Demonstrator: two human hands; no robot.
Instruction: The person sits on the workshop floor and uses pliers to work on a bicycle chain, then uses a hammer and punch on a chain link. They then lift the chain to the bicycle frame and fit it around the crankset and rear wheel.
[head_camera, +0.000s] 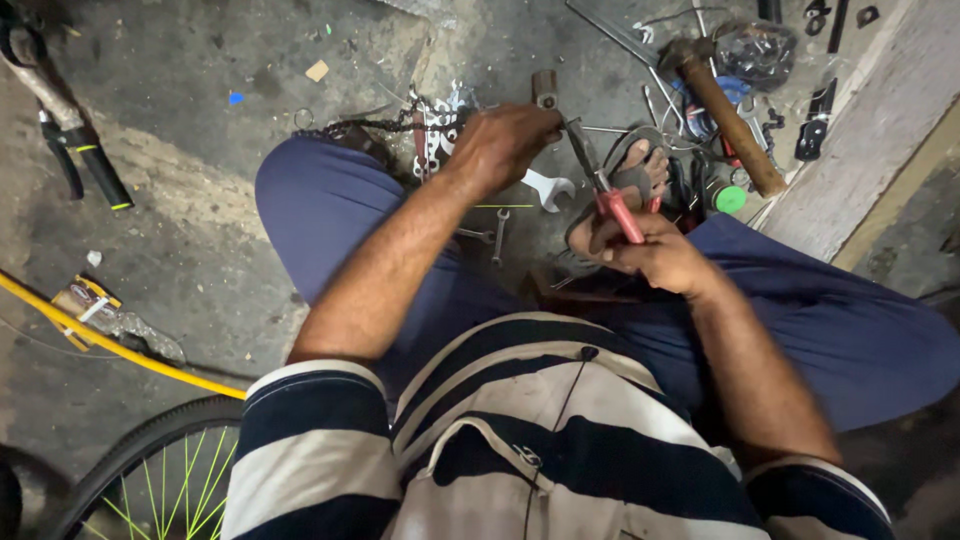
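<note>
Keep your right hand (655, 255) clenched on the red-handled steel pliers (603, 185), at one o'clock from your knee, while your left hand (505, 140) steadies the small dark metal part (546, 98) it grasps.

Small flat packet (88, 298) on the concrete floor at far left, orange, black and white, crumpled, just beside a yellow tube (120, 347). Clear crinkled plastic bag (755, 50) at far right, next to a wooden hammer handle (733, 125).
</note>
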